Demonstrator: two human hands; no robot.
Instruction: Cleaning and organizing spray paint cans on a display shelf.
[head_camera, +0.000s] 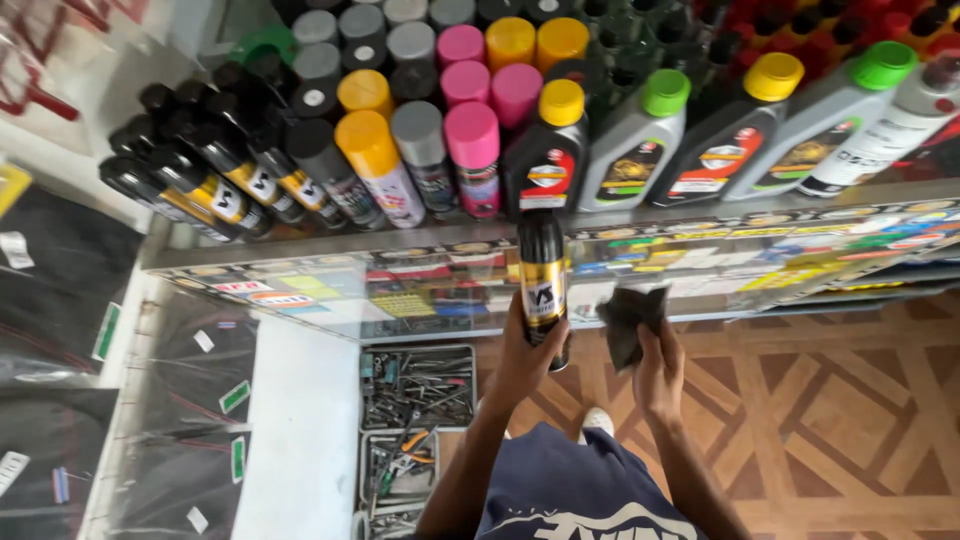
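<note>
My left hand (524, 352) grips a tall black spray can (543, 270) with a gold label, held upright in front of the shelf edge. My right hand (658, 368) holds a dark cloth (630, 315) pinched between its fingers, just to the right of the can and not touching it. Right behind the can, on the shelf (420, 240), stand rows of spray cans with pink (472, 150), yellow and grey caps, and a black oil bottle with a yellow cap (548, 150).
More oil bottles (735, 130) with green and yellow caps line the shelf's right side; black cans (215, 170) crowd its left. Trays of hand tools (415, 390) lie on the floor below. Black packaged goods (60, 300) hang at the left. Wooden patterned floor (830, 400) spreads to the right.
</note>
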